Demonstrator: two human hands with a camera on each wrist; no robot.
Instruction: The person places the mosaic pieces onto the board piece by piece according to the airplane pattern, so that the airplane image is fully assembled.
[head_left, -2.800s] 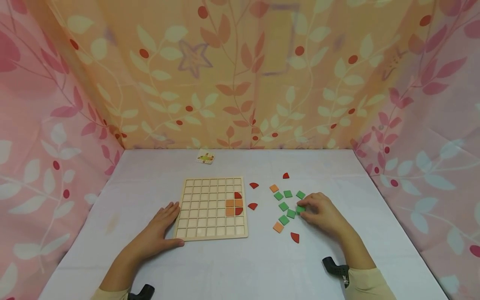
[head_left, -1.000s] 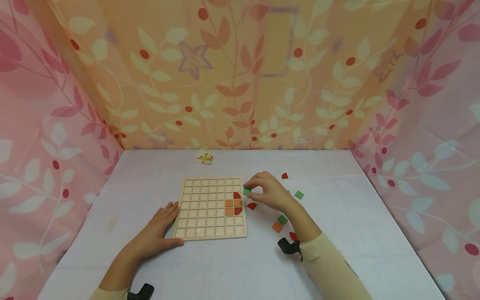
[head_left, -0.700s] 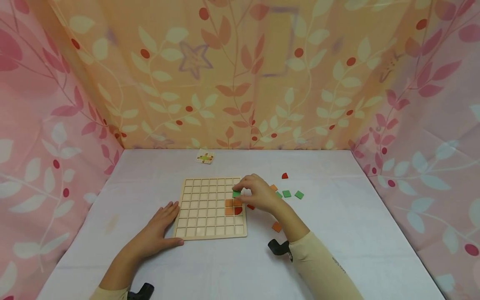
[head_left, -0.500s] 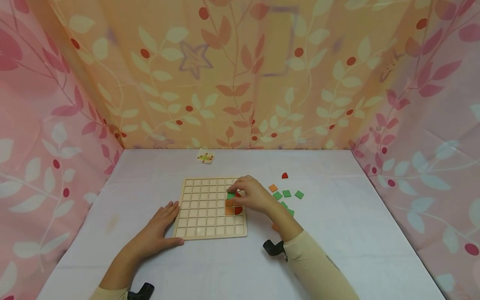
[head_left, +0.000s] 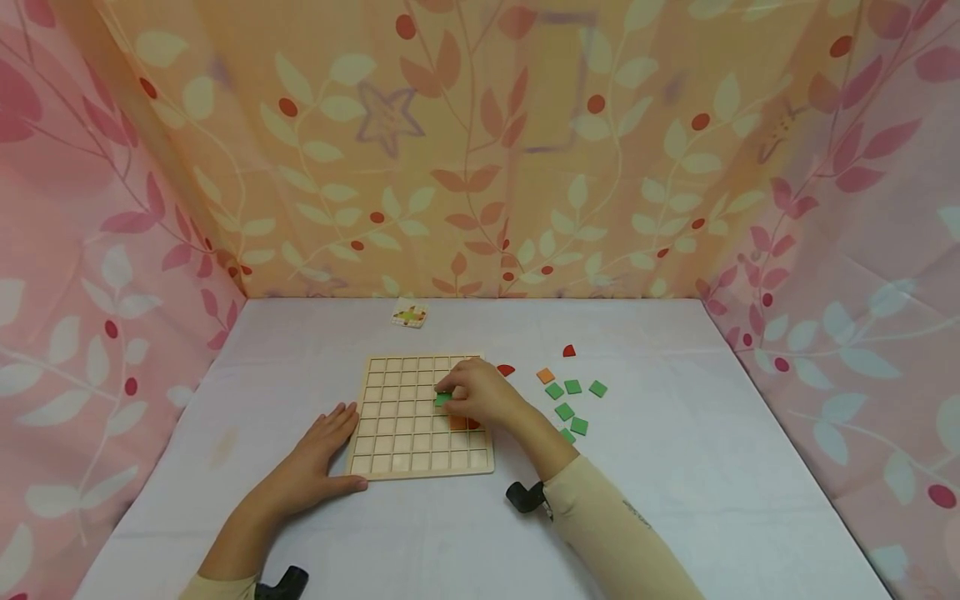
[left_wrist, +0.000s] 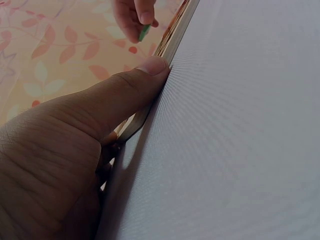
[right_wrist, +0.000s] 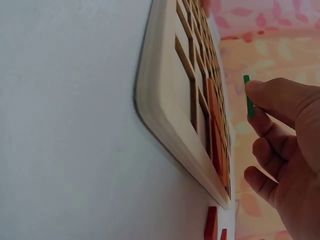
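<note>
My right hand (head_left: 486,398) pinches a small green square tile (head_left: 442,400) between thumb and fingers, over the right half of a wooden grid board (head_left: 397,468). The right wrist view shows this green tile (right_wrist: 249,97) edge-on and held above the grid. Below the hand, an orange square (head_left: 457,423) and a red quarter-circle piece (head_left: 472,423) sit in the grid's cells; the hand covers other pieces there. Along the board's left side rests my left hand (head_left: 307,467), fingers extended. Its thumb (left_wrist: 130,85) touches the board's near edge in the left wrist view.
Right of the board lie several loose green squares (head_left: 573,387), an orange square (head_left: 545,376) and red quarter-circles (head_left: 569,351), (head_left: 506,370). A small picture card (head_left: 410,314) lies behind the board. Patterned curtains (head_left: 480,167) enclose the white table (head_left: 675,400).
My right hand has picked a green square from the loose pieces and carried it left over the board, past the red and orange pieces. The left hand has stayed put.
</note>
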